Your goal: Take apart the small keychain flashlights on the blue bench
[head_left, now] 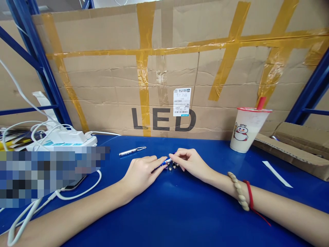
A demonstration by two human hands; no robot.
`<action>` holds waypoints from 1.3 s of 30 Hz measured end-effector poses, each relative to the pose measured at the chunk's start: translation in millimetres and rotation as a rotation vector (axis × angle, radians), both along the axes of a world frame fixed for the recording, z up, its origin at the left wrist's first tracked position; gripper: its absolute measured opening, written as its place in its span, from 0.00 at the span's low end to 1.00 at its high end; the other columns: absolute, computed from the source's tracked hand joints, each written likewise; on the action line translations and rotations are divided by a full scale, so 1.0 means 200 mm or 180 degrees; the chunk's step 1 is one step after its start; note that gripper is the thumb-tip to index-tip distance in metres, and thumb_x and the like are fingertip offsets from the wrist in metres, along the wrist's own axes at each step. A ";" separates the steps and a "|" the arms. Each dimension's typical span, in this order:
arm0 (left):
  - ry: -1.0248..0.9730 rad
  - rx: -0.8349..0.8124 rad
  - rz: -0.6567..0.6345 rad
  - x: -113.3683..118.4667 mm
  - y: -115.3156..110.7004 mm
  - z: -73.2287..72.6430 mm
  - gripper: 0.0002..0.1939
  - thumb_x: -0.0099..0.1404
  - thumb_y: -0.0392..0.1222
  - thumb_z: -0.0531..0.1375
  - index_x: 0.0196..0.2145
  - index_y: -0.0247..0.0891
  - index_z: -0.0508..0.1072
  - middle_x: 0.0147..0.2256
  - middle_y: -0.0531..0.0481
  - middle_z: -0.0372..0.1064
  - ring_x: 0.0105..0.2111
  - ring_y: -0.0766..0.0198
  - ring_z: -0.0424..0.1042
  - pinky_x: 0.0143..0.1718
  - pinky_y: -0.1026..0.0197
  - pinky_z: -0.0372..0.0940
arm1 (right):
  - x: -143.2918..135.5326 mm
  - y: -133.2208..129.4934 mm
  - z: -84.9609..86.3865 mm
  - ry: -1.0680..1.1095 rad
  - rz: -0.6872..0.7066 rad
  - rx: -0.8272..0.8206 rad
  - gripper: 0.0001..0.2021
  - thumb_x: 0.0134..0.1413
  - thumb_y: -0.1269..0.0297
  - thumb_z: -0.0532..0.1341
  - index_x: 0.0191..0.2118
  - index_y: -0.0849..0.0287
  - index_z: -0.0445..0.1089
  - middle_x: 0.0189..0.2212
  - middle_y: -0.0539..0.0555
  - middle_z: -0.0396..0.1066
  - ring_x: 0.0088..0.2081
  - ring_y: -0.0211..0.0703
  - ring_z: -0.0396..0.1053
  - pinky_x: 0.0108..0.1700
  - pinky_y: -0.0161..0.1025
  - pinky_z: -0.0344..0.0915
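My left hand (pixel 144 169) is closed, its thumb and fingers pinching the near end of a slim blue pen-shaped tube (pixel 167 162) with a silver and white band. At the tube's other end my right hand (pixel 191 163) is closed too, fingertips on it. Parts of the tube are covered by fingers. Just below and between both hands lie several small shiny round metal pieces (pixel 170 168), like button cells. A silver pen-shaped tube (pixel 132 151) with a loop at one end rests on the blue table, behind my left hand.
A milk drink cup (pixel 246 132) with a red straw stands at the back right, beside an open cardboard box (pixel 295 152). A white strip (pixel 277 174) lies nearby. White cables (pixel 77 196) and a power strip (pixel 69 139) crowd the left. A large cardboard panel (pixel 115 92) closes the back.
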State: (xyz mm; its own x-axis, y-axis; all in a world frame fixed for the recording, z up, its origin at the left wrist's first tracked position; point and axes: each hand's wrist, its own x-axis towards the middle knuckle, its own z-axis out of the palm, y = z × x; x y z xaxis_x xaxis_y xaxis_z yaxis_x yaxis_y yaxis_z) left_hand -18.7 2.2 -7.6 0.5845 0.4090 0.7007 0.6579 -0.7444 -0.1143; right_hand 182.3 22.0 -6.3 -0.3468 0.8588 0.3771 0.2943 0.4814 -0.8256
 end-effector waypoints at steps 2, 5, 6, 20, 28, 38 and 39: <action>-0.0032 0.0132 -0.0030 0.00 0.00 0.00 0.12 0.67 0.41 0.52 0.41 0.38 0.74 0.23 0.53 0.67 0.22 0.70 0.67 0.24 0.69 0.59 | 0.00 0.01 0.00 0.0049 0.0039 -0.0091 0.20 0.50 0.51 0.60 0.20 0.64 0.64 0.21 0.48 0.61 0.19 0.28 0.57 0.24 0.31 0.56; -0.0067 0.0203 -0.0001 0.01 0.00 0.00 0.12 0.67 0.41 0.52 0.40 0.37 0.74 0.24 0.53 0.69 0.22 0.70 0.68 0.22 0.69 0.58 | 0.00 0.01 0.00 0.0045 0.0102 -0.0109 0.20 0.49 0.51 0.61 0.20 0.64 0.64 0.22 0.49 0.61 0.19 0.28 0.57 0.24 0.31 0.56; -0.0053 0.0189 0.0019 0.01 0.00 0.00 0.13 0.67 0.41 0.51 0.40 0.36 0.74 0.25 0.53 0.69 0.23 0.69 0.68 0.22 0.69 0.57 | 0.00 0.01 0.00 0.0036 0.0115 -0.0092 0.20 0.49 0.51 0.61 0.21 0.64 0.65 0.22 0.49 0.61 0.19 0.28 0.57 0.24 0.31 0.56; 0.0195 -0.0486 0.0199 0.02 0.00 0.02 0.14 0.70 0.44 0.45 0.43 0.39 0.67 0.34 0.53 0.73 0.29 0.63 0.74 0.24 0.66 0.64 | -0.01 -0.01 0.00 -0.0039 0.0110 0.0072 0.18 0.55 0.52 0.56 0.25 0.62 0.61 0.21 0.47 0.59 0.21 0.31 0.59 0.26 0.32 0.57; 0.0477 -0.0192 0.0201 0.04 0.00 0.02 0.13 0.71 0.43 0.40 0.42 0.37 0.60 0.26 0.53 0.71 0.23 0.60 0.72 0.19 0.63 0.61 | -0.05 -0.08 0.03 -0.0541 -0.0252 0.0575 0.22 0.62 0.52 0.47 0.22 0.62 0.55 0.22 0.48 0.59 0.26 0.32 0.55 0.29 0.32 0.51; 0.0574 0.0951 0.0334 0.06 -0.01 0.01 0.10 0.70 0.37 0.41 0.40 0.35 0.59 0.21 0.53 0.65 0.18 0.63 0.67 0.19 0.63 0.59 | -0.09 -0.08 0.02 0.0140 -0.0015 -0.0577 0.22 0.58 0.49 0.48 0.21 0.61 0.53 0.17 0.46 0.50 0.18 0.29 0.46 0.22 0.32 0.46; 0.0597 0.1052 0.0391 0.06 0.00 0.00 0.11 0.70 0.37 0.40 0.42 0.35 0.59 0.21 0.53 0.65 0.18 0.63 0.67 0.19 0.63 0.59 | -0.09 -0.09 0.02 0.0204 -0.0015 -0.0695 0.22 0.58 0.49 0.48 0.21 0.61 0.52 0.16 0.46 0.48 0.18 0.28 0.45 0.21 0.32 0.45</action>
State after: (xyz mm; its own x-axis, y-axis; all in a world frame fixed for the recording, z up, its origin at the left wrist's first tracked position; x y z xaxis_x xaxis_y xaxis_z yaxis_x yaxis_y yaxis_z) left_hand -6.9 1.4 -6.7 0.6757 0.2541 0.6920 0.6846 -0.5645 -0.4611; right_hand 163.3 5.0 -2.9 -0.3238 0.9240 0.2032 0.2399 0.2880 -0.9271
